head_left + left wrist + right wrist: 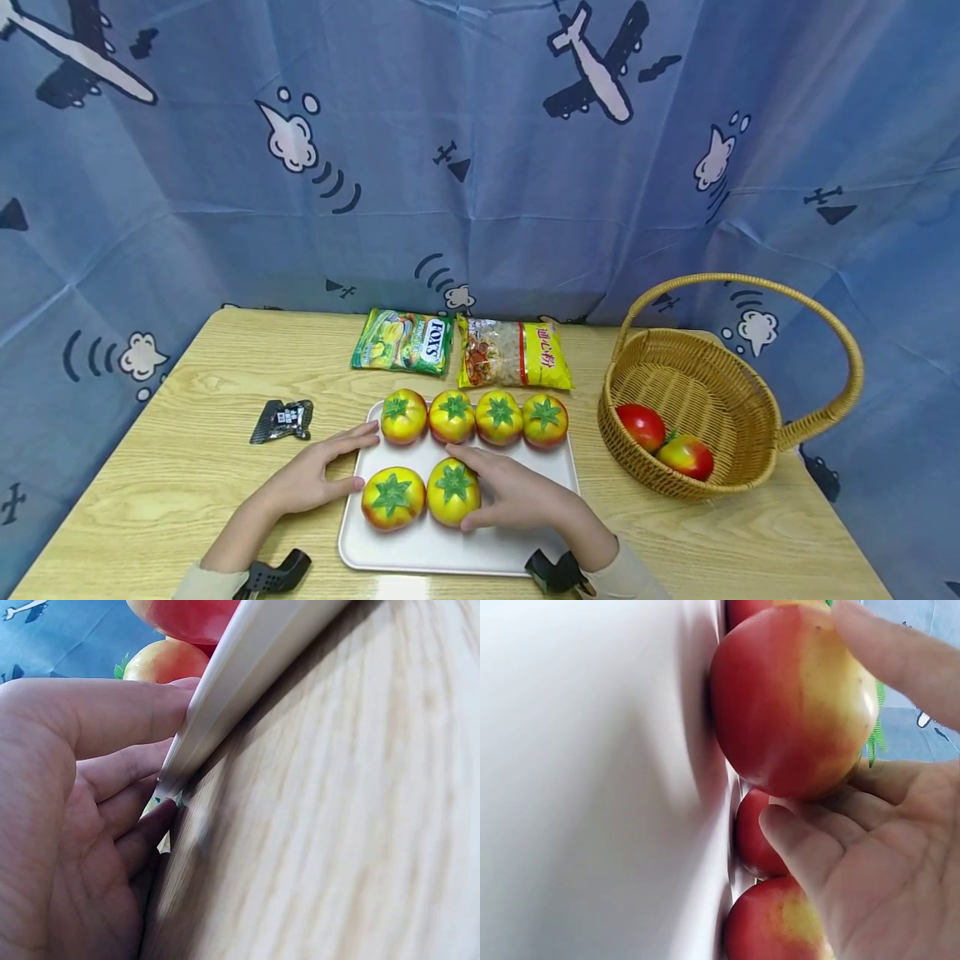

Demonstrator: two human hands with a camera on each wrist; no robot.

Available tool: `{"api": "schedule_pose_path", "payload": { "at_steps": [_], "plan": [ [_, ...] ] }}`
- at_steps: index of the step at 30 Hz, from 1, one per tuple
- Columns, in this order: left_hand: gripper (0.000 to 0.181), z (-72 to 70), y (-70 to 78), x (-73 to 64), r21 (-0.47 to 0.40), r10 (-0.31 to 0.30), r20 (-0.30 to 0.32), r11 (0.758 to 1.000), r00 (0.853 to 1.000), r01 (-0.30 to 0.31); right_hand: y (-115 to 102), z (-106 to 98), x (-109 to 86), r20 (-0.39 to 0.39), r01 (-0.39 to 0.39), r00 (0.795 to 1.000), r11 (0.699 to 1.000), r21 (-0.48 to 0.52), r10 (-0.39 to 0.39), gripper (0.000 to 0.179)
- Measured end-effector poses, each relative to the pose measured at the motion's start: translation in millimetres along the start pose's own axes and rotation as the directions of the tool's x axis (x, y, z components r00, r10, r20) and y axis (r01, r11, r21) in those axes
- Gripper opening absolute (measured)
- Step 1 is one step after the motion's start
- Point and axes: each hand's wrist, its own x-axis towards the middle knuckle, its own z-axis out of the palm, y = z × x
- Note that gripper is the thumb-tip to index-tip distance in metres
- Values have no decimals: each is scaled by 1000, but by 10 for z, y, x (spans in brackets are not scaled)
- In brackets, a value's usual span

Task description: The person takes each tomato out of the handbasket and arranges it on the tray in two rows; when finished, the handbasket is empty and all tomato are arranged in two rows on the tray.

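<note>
A white tray (360, 554) carries two rows of yellow-red tomatoes with green star-shaped leaves. In the back row several stand side by side, one of them the leftmost tomato (405, 417). My right hand (517, 492) holds the right tomato of the front row (453, 493), thumb on its near side and fingers on its far side. In the right wrist view this tomato (787, 705) sits low over the tray surface. Just left of it is another front tomato (392, 500). My left hand (318, 471) touches the tray's left rim (225, 682) with thumb and fingertips.
At the right stands a wicker basket (622, 442) with a tall handle, holding a red tomato (641, 427) and a yellow-red one (686, 457). Behind the tray lie a green Fox's candy bag (402, 342) and a yellow pasta bag (513, 353). A small black packet (282, 420) lies left.
</note>
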Motion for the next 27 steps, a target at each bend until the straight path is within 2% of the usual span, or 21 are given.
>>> {"api": "schedule_pose_path", "payload": {
  "at_steps": [7, 27],
  "plan": [
    [61, -2, 7, 9, -4, -4, 6, 1000, 1000, 4, -6, 9, 4, -18, -5, 1000, 1000, -6, 5, 96],
    [59, -1, 3, -1, -20, -17, 8, 1000, 1000, 17, -72, -15, -13, -23, -14, 1000, 1000, -11, 14, 92]
  ]
}}
